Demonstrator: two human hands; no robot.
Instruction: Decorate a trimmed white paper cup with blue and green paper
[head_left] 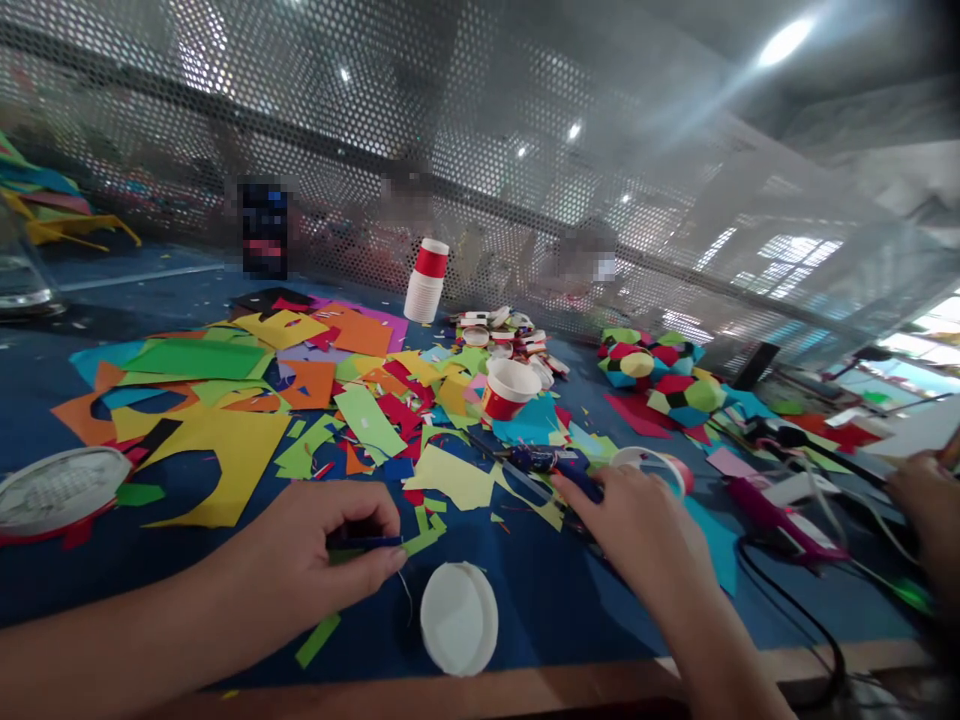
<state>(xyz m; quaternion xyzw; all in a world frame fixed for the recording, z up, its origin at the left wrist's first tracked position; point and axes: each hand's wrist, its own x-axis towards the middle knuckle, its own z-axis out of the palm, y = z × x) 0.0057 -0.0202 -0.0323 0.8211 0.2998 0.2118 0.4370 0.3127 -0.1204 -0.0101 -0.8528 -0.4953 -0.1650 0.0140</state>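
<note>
My left hand [341, 545] is closed in a pinch at the front of the table, holding a thin dark blue piece [367, 543] that looks like a strip. A fine pale thread [409, 590] hangs close to its fingertips. Right of that hand lies a white round paper-cup bottom [459, 618] with a low rim. My right hand [649, 530] reaches forward, thumb and fingers closed at the end of a dark blue tool [547, 460] with a slim shaft; its exact kind is unclear. Behind this hand a paper cup [660, 465] lies on its side.
Coloured paper scraps [375, 420] cover the middle and left. A stack of paper cups [427, 280], an upright cut cup [510, 388] and paper balls [679, 385] stand farther back. A magenta device [784, 520] with cables lies right, near another person's hand [930, 500]. Perforated metal panels [480, 150] rise behind.
</note>
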